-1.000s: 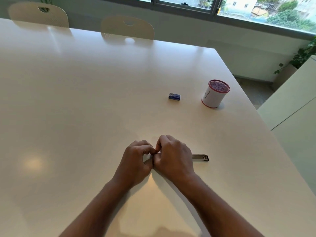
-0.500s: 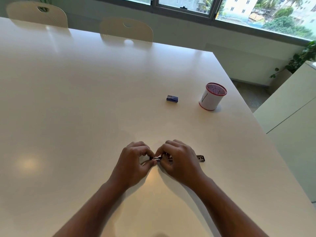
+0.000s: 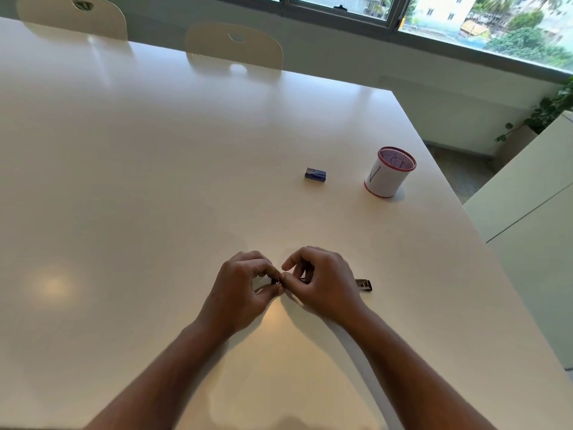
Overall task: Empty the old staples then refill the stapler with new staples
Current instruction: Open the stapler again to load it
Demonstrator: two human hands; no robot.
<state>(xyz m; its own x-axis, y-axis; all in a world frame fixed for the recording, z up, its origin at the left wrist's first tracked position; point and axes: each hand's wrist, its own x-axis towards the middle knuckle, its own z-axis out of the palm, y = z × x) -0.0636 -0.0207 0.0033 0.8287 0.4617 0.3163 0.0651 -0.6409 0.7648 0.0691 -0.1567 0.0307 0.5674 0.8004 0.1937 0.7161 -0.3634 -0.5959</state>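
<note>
Fingers [image 3: 273, 270] of left hand [image 3: 240, 287] curl in & pinch the near end of the stapler [image 3: 363, 284]; right hand [image 3: 322, 282] grips its middle, index lifted slightly, thumb by the left fingertips. Stapler lies flat on the bench [image 3: 155, 181] under both hands, only its metal tip showing past the right hand. Vs 1 s ago: the hands were bunched tight over it, now they've parted a bit & a sliver of metal shows between them, so prob. the tray is being worked open; old staples not out yet, can't see any. Blue staple box [image 3: 315, 174] & mesh cup [image 3: 389, 172] sit well apart, far-right, untouched. Room: wide bare bench to the left & ahead; right bench edge is nearer, beyond the stapler tip, so loose staples could roll off there.
</note>
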